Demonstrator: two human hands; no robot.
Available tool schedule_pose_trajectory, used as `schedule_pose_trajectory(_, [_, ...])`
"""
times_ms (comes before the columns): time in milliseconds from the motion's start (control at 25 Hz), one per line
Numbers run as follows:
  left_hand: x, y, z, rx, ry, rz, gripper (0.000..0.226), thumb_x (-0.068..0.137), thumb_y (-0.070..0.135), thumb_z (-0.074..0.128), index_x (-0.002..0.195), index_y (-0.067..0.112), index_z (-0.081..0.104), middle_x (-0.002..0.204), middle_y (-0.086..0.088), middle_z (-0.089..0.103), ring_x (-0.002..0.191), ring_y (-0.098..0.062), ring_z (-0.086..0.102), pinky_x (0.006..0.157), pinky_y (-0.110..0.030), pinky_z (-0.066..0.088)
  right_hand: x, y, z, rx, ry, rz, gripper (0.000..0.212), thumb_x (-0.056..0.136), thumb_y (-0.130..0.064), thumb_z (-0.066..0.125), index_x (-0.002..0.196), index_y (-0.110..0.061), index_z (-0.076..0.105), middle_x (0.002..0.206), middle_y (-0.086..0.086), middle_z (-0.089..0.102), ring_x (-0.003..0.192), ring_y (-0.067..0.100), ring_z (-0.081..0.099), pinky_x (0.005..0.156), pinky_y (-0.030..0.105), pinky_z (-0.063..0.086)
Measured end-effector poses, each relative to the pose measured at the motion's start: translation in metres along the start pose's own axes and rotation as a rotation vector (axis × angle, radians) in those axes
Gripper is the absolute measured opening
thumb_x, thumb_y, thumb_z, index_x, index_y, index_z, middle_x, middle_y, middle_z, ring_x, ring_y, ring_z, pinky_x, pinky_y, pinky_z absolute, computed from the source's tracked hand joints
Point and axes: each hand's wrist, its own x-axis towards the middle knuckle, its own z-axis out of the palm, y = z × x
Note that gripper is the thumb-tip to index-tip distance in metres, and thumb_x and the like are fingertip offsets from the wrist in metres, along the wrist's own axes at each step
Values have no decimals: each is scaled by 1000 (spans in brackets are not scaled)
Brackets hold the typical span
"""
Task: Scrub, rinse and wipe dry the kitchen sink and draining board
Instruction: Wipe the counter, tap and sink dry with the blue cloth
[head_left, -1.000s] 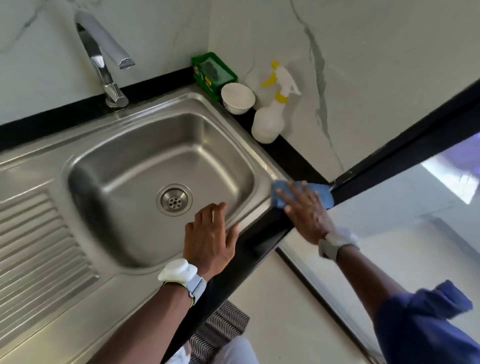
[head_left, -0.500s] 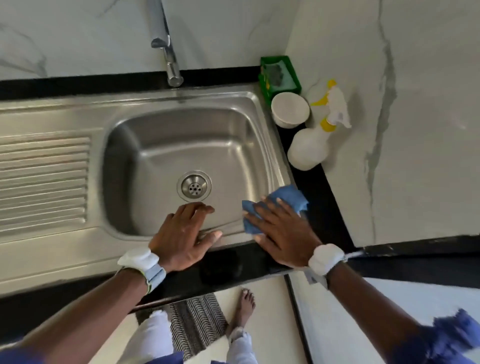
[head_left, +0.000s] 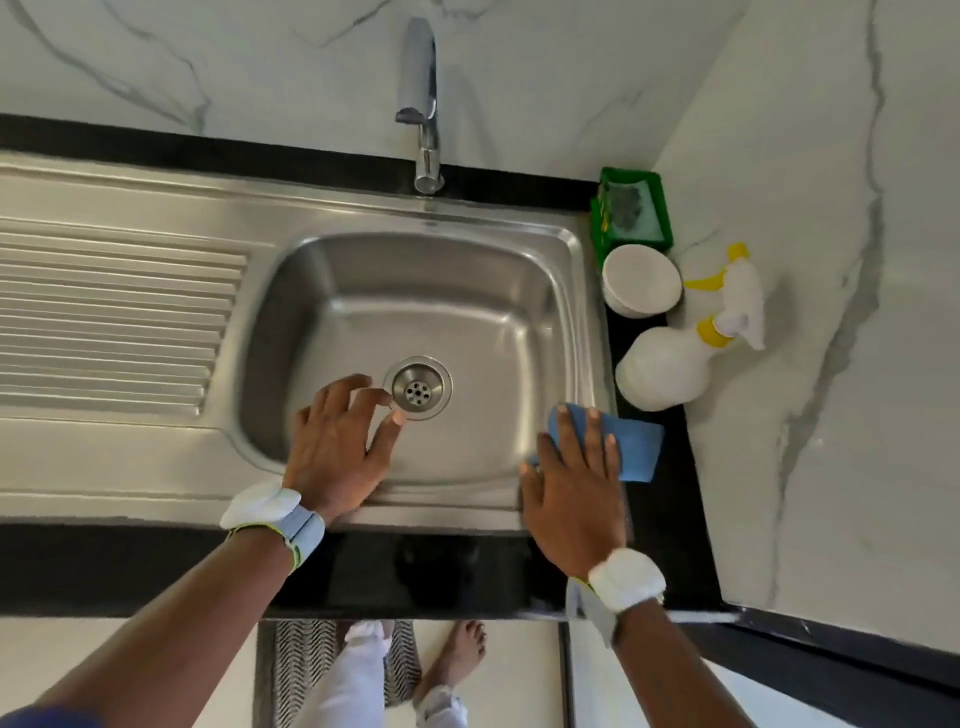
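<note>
Your right hand (head_left: 571, 499) lies flat with the fingers straight and spread. It presses a blue cloth (head_left: 636, 449) onto the near right corner of the stainless steel sink (head_left: 483, 223). The cloth sticks out beyond your fingertips and to their right, where its edge laps onto the black countertop (head_left: 652, 525). Your left hand (head_left: 337, 452) holds nothing: its heel rests on the sink's near rim, and its loosely spread fingers reach over the basin's near wall. The drain strainer (head_left: 418, 387) sits just past the tips of your left index finger and thumb, and I cannot tell whether they touch the steel. The ribbed draining board (head_left: 114, 317) stretches away to the left of that hand, well apart from it. Straight ahead of your left hand, beyond the basin, the chrome tap (head_left: 423, 104) rises from the far rim against the marble wall (head_left: 831, 364). Ahead of your right hand and just beyond the cloth stands a white spray bottle (head_left: 662, 371) with a yellow collar, close enough to block a forward wipe along the counter strip. Past the bottle sits a white bowl (head_left: 641, 288), then a green container (head_left: 631, 213) with a dark pad in it, tucked into the corner. Each wrist wears a white band, left (head_left: 272, 512) and right (head_left: 626, 579). Below your forearms, a bare foot (head_left: 457, 654) stands on the pale floor beside a patterned mat (head_left: 301, 665).
</note>
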Motion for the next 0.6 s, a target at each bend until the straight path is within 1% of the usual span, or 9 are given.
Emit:
schedule_pose_trajectory(80, [27, -17, -9, 14, 86, -72, 44, 95, 59, 39, 120, 32, 62, 144, 1, 50, 131, -30, 47, 99, -53, 40, 24, 6, 5, -56, -18, 18, 64, 96, -45, 28, 144, -10, 51, 163, 9, 28, 154, 36, 7, 124, 53, 6])
schedule_pose_trajectory(160, [57, -38, -19, 39, 168, -106, 45, 93, 56, 41, 118, 26, 63, 143, -7, 52, 129, -37, 47, 99, -57, 40, 80, 11, 1, -127, -12, 25, 66, 90, -39, 36, 146, -6, 47, 160, 9, 35, 153, 36, 12, 123, 55, 10])
schedule_pose_trajectory(240, [97, -62, -31, 91, 225, -93, 46, 93, 54, 41, 115, 19, 61, 140, -14, 53, 123, -42, 49, 96, -60, 40, 146, 15, -6, -120, -53, 42, 70, 86, -29, 44, 151, -4, 38, 161, 9, 31, 153, 36, 11, 123, 54, 8])
schedule_pose_trajectory(320, [133, -83, -41, 143, 245, -51, 50, 92, 53, 42, 116, 13, 59, 138, -17, 52, 121, -43, 49, 94, -60, 40, 197, 18, -13, -125, -63, 35, 72, 88, -19, 49, 155, -3, 26, 164, 10, 22, 153, 38, 8, 124, 52, 5])
schedule_pose_trajectory(360, [147, -92, -45, 160, 240, -30, 52, 91, 52, 43, 120, 12, 58, 140, -17, 52, 122, -43, 49, 94, -60, 40, 219, 20, -13, -115, -38, 44, 73, 89, -15, 50, 156, -3, 23, 164, 11, 19, 152, 38, 9, 123, 51, 5])
schedule_pose_trajectory(440, [175, -114, -52, 183, 210, 21, 57, 88, 52, 45, 128, 13, 57, 141, -15, 50, 124, -42, 47, 94, -60, 41, 261, 17, -16, -76, 37, 95, 70, 90, -11, 51, 154, 0, 24, 162, 16, 21, 149, 38, 18, 122, 48, 11])
schedule_pose_trajectory(520, [190, -127, -55, 214, 171, 93, 59, 85, 54, 46, 130, 17, 57, 140, -12, 50, 123, -41, 48, 94, -59, 41, 295, 9, -19, 106, 139, 168, 56, 95, -11, 49, 148, 3, 35, 155, 20, 33, 143, 36, 32, 117, 44, 19])
schedule_pose_trajectory(560, [194, -131, -56, 227, 158, 121, 59, 84, 55, 46, 130, 19, 57, 140, -10, 50, 123, -40, 49, 94, -58, 41, 306, 1, -27, 281, 196, 255, 44, 98, -11, 48, 139, 5, 46, 144, 23, 45, 133, 32, 46, 111, 43, 28])
schedule_pose_trajectory(600, [197, -138, -58, 229, 151, 137, 59, 83, 56, 47, 129, 21, 57, 139, -9, 50, 122, -39, 49, 94, -56, 41, 319, -11, -35, 483, 332, 357, 32, 101, -11, 47, 126, 5, 56, 126, 23, 57, 115, 26, 59, 101, 40, 37])
